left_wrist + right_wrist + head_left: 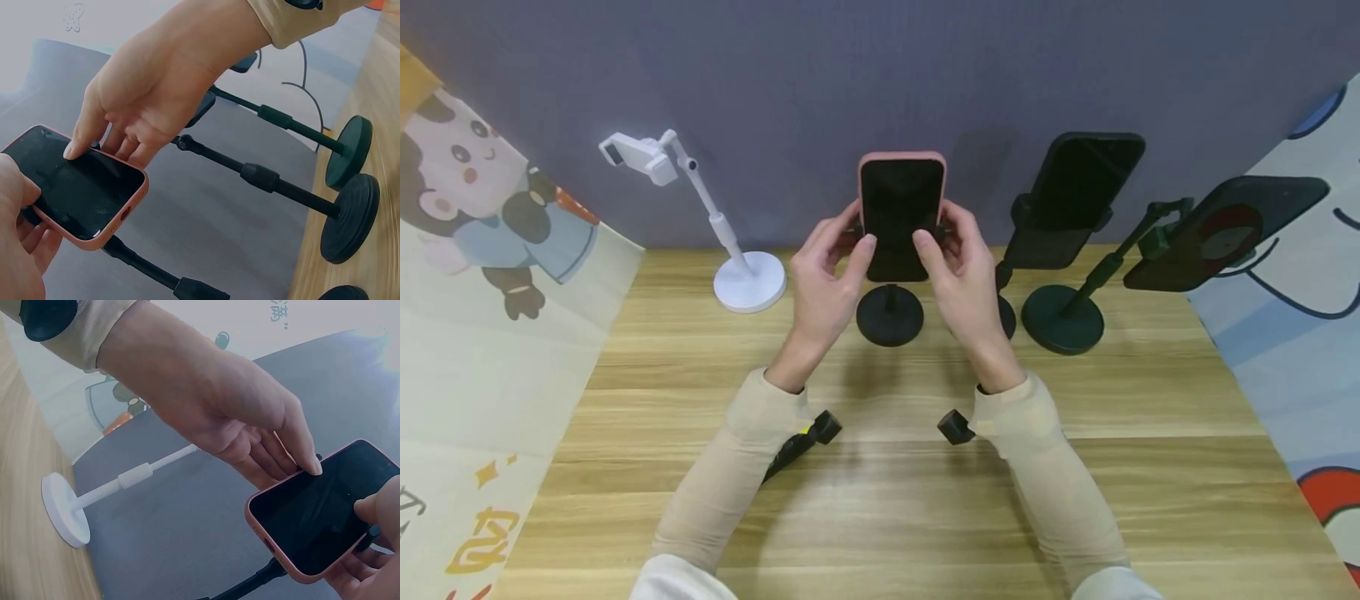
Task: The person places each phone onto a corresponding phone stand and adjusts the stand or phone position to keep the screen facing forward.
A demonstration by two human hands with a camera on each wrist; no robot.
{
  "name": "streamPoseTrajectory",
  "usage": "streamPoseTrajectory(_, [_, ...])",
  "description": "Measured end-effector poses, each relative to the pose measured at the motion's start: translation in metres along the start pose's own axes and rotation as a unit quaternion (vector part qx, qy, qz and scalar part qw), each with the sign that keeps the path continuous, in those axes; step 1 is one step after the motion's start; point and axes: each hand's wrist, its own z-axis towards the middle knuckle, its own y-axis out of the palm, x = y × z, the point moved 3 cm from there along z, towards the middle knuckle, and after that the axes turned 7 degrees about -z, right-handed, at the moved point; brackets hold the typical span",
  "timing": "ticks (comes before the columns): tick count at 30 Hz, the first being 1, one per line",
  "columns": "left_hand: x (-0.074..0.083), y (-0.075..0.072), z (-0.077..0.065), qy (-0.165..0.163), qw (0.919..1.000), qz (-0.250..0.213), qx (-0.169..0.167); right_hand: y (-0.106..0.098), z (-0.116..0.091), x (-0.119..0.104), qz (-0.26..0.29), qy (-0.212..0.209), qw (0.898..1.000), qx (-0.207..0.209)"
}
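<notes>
A phone in a pink case, its screen dark, stands upright at the top of a black phone stand. My left hand grips its left edge, thumb on the screen and the other fingers curled behind. On the opposite edge my right hand holds it the same way. A black clamp end shows at the phone's side in the right wrist view, partly covered by fingers. Both thumbs press on the glass of the phone in the left wrist view.
A white phone stand with a bare clamp is at the left. To the right, a black phone sits on another black stand, and a green stand carries a dark phone. A grey partition rises behind the wooden table.
</notes>
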Motion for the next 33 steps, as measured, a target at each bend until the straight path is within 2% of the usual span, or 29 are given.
streamPoseTrajectory(2, [0.0,-0.001,0.0,0.007,1.0,0.001,-0.002,0.0,0.0,0.002,0.009,0.001,1.0,-0.006])
streamPoseTrajectory(5, [0.001,-0.005,-0.001,0.009,0.9999,0.006,-0.007,0.001,0.002,0.018,0.012,-0.001,1.0,-0.02])
streamPoseTrajectory(9, [0.004,-0.01,-0.003,0.0,0.9998,0.018,-0.011,0.002,0.001,0.039,-0.008,-0.005,0.999,-0.041])
streamPoseTrajectory(15, [0.004,-0.021,-0.01,-0.012,0.9996,0.016,-0.02,0.003,-0.009,0.054,-0.045,0.018,0.996,-0.074])
streamPoseTrajectory(20, [0.003,-0.034,-0.019,-0.014,0.9991,0.028,-0.028,0.006,-0.02,0.066,-0.078,0.012,0.99,-0.118])
streamPoseTrajectory(27, [0.0,-0.052,-0.032,-0.012,0.9982,0.046,-0.037,0.008,-0.037,0.074,-0.12,0.011,0.978,-0.173])
streamPoseTrajectory(33, [-0.004,-0.065,-0.044,-0.024,0.9968,0.066,-0.04,0.016,-0.057,0.079,-0.192,-0.047,0.954,-0.224])
